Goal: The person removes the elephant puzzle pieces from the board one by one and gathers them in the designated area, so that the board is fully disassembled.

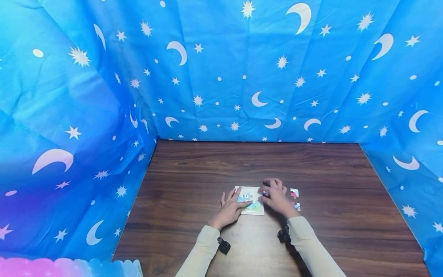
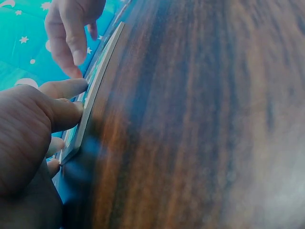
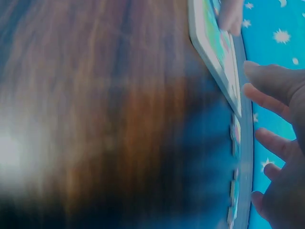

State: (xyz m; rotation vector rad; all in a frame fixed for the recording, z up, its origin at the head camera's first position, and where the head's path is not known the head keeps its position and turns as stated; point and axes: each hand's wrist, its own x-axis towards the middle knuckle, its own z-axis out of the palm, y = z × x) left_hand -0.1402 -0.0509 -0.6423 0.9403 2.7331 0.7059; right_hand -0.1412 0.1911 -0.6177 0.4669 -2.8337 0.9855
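A small jigsaw board (image 1: 254,214) with a pale frame lies on the table, partly filled with green and blue picture pieces. My left hand (image 1: 229,209) rests on its left side, the index finger reaching across onto the pieces. Over the board's right edge hovers my right hand (image 1: 277,197), its fingers spread and loosely bent. The right wrist view shows that hand (image 3: 281,129) with nothing between thumb and fingers. Beneath it a dark-coloured puzzle piece (image 1: 265,193) partly shows beside the frame. Two more loose puzzle pieces, one pink and white (image 1: 294,193), one bluish (image 1: 297,207), lie to the right.
The dark wood-grain table (image 1: 194,165) extends around the board. Blue cloth (image 1: 221,88) with moons and stars hangs behind and at both sides. Black wrist cameras (image 1: 224,246) are strapped to both wrists. A pastel scalloped edge (image 1: 69,267) shows at the lower left.
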